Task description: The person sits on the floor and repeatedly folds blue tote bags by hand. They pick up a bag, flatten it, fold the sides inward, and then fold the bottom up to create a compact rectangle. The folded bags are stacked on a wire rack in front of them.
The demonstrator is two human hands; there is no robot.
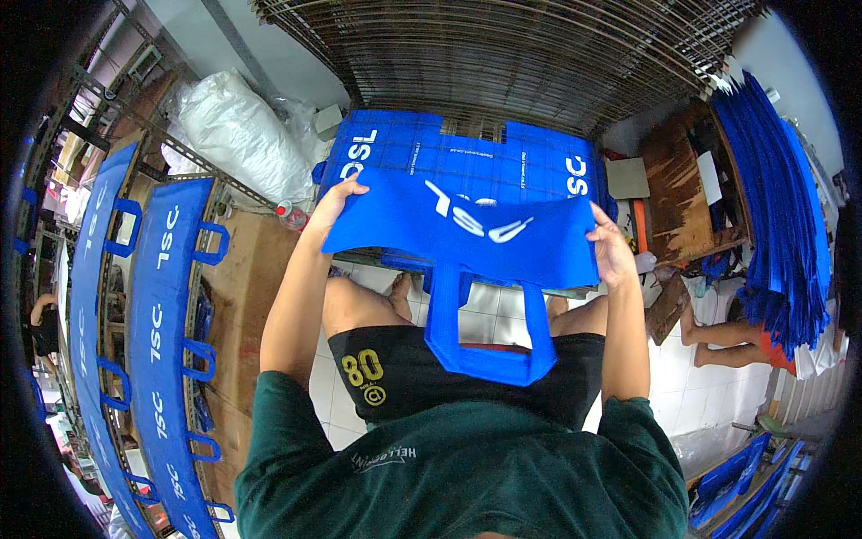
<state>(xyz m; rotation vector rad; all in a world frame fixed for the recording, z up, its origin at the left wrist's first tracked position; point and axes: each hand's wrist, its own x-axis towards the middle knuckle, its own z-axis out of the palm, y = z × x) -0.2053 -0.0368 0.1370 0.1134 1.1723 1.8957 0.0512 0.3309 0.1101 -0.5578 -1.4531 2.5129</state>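
Stretched between my two hands is a blue fabric tote bag (386, 220) with white print, its body curving and its loop handle (442, 337) hanging down toward my lap. My left hand (334, 205) pinches the bag's left corner. At the opposite corner, the fingers of my right hand (614, 254) are closed on the fabric. Just beyond the bag, more blue bag pieces (417, 135) with white print lie flat on a low tier of a wire rack (539, 54). The held bag covers part of them.
At left, long boards carry blue printed bags (162, 296) with handles dangling off the edge. A white plastic sack (235, 121) and a red-capped bottle (289, 214) sit at far left. To the right hang many blue fabric pieces (763, 207), near another person's legs (732, 343).
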